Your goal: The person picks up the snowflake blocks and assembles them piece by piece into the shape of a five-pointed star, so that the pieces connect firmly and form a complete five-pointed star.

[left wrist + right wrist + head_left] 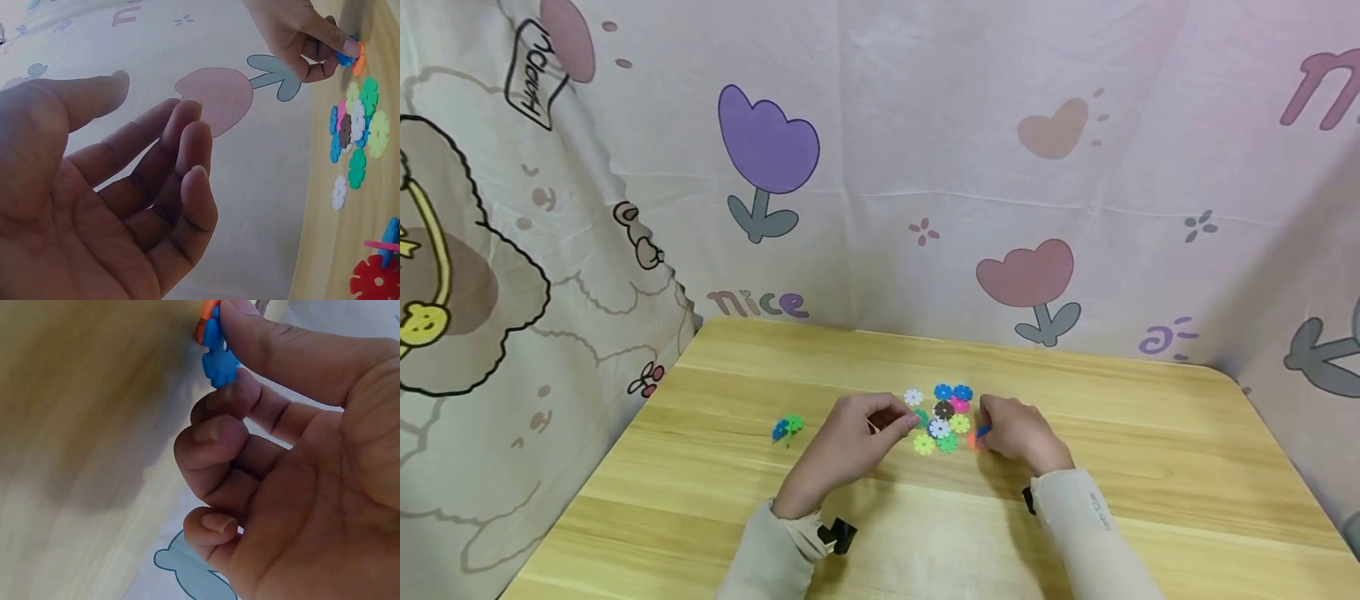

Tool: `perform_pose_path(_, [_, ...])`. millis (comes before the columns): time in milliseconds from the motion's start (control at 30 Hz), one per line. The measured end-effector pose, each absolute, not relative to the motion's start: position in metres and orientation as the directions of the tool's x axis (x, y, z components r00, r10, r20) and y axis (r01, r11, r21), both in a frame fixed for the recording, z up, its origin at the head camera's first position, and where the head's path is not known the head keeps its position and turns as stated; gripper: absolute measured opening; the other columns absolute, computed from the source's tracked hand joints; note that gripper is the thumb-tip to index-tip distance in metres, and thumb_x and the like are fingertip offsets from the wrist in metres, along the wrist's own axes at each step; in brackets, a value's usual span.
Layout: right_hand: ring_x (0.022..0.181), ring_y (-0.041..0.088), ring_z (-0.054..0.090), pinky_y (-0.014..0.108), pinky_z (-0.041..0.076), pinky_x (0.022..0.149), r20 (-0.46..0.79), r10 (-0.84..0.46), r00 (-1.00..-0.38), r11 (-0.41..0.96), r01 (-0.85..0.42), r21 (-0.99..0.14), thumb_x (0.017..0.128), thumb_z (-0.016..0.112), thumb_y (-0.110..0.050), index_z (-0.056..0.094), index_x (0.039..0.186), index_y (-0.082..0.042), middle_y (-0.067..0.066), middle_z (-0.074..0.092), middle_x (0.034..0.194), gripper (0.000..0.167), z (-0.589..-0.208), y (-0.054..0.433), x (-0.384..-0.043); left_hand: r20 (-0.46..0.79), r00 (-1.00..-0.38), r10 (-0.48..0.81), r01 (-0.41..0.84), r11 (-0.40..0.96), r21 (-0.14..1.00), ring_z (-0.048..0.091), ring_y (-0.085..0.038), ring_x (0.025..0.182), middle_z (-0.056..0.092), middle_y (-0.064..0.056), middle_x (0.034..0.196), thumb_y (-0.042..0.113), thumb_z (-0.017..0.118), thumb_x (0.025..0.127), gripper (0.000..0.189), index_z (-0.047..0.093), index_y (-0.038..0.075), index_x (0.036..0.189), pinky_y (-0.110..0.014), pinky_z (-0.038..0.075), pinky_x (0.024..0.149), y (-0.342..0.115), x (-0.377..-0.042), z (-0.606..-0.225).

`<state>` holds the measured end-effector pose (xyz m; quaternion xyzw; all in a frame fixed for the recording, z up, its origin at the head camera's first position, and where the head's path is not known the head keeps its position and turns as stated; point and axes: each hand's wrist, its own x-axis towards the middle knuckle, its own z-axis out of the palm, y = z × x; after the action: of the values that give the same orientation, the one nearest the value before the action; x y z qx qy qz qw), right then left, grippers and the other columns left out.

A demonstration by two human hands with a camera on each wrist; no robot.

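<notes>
My right hand (1018, 429) pinches a blue snowflake disc (220, 365) between thumb and fingers, low over the table. An orange snowflake disc (209, 309) meets it edge to edge; whether the two are locked together cannot be told. My left hand (857, 437) holds nothing; its fingers are loosely bent and the thumb stands apart from them in the left wrist view. It hovers beside a loose pile of notched discs: brown (943, 409), white (913, 397), pink (960, 404), yellow (923, 444), green (948, 442) and blue ones.
On the wooden table (700, 500), a small joined cluster of blue and green discs (787, 428) stands left of my left hand. In the left wrist view a red disc (375, 281) shows beside pink and blue pieces. A printed curtain (887, 125) hangs behind the table.
</notes>
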<state>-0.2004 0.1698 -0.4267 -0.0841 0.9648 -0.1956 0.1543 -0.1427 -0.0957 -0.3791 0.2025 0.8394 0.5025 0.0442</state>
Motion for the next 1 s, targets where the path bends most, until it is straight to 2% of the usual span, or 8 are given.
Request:
perform_pose_path(167, [0.069, 0.024, 0.05, 0.034, 0.038, 0.062, -0.235, -0.244, -0.941, 0.904, -0.133, -0.407, 0.088, 0.082, -0.011, 0.054, 0.087, -0.01, 0.004, 0.054, 0.077, 0.028, -0.425, 0.169, -0.191, 0.128, -0.906, 0.404, 0.3, 0.399, 0.866, 0.062, -0.015, 0.073, 0.069, 0.009, 0.084, 0.032, 0.066, 0.104, 0.015, 0.076, 0.023, 0.098, -0.029, 0.054, 0.062, -0.095, -0.142, -0.378])
perform_pose_path(467, [0.072, 0.023, 0.05, 0.035, 0.042, 0.064, -0.216, -0.23, -0.949, 0.898, -0.121, -0.422, 0.089, 0.081, -0.009, 0.056, 0.092, -0.009, 0.005, 0.054, 0.081, 0.026, -0.427, 0.168, -0.186, 0.119, -0.904, 0.411, 0.3, 0.41, 0.861, 0.061, -0.014, 0.073, 0.068, 0.01, 0.082, 0.032, 0.067, 0.103, 0.013, 0.076, 0.025, 0.097, -0.028, 0.053, 0.063, -0.094, -0.143, -0.38])
perform_pose_path(733, [0.075, 0.022, 0.051, 0.034, 0.043, 0.064, -0.213, -0.255, -0.943, 0.837, -0.105, -0.537, 0.087, 0.082, -0.001, 0.056, 0.091, -0.006, 0.006, 0.052, 0.079, 0.027, -0.428, 0.166, -0.185, 0.124, -0.903, 0.412, 0.301, 0.399, 0.866, 0.063, -0.014, 0.073, 0.068, 0.01, 0.083, 0.033, 0.067, 0.103, 0.013, 0.075, 0.026, 0.097, -0.03, 0.055, 0.063, -0.096, -0.144, -0.379])
perform_pose_path(900, [0.068, 0.018, 0.048, 0.03, 0.041, 0.06, -0.055, -0.374, -0.926, 0.723, -0.255, -0.642, 0.088, 0.077, 0.007, 0.059, 0.081, -0.006, 0.002, 0.054, 0.073, 0.023, -0.413, 0.167, -0.179, 0.138, -0.891, 0.433, 0.321, 0.385, 0.865, 0.064, -0.014, 0.074, 0.069, 0.009, 0.085, 0.028, 0.069, 0.102, 0.011, 0.076, 0.022, 0.098, -0.029, 0.056, 0.065, -0.094, -0.145, -0.381])
perform_pose_path(1000, [0.064, 0.013, 0.052, 0.027, 0.046, 0.057, 0.069, -0.452, -0.889, 0.601, -0.361, -0.713, 0.091, 0.073, 0.007, 0.067, 0.082, -0.007, 0.001, 0.06, 0.072, 0.018, -0.395, 0.166, -0.17, 0.137, -0.881, 0.453, 0.328, 0.375, 0.867, 0.064, -0.014, 0.076, 0.068, 0.008, 0.087, 0.026, 0.072, 0.1, 0.01, 0.077, 0.017, 0.102, -0.029, 0.057, 0.067, -0.09, -0.145, -0.383])
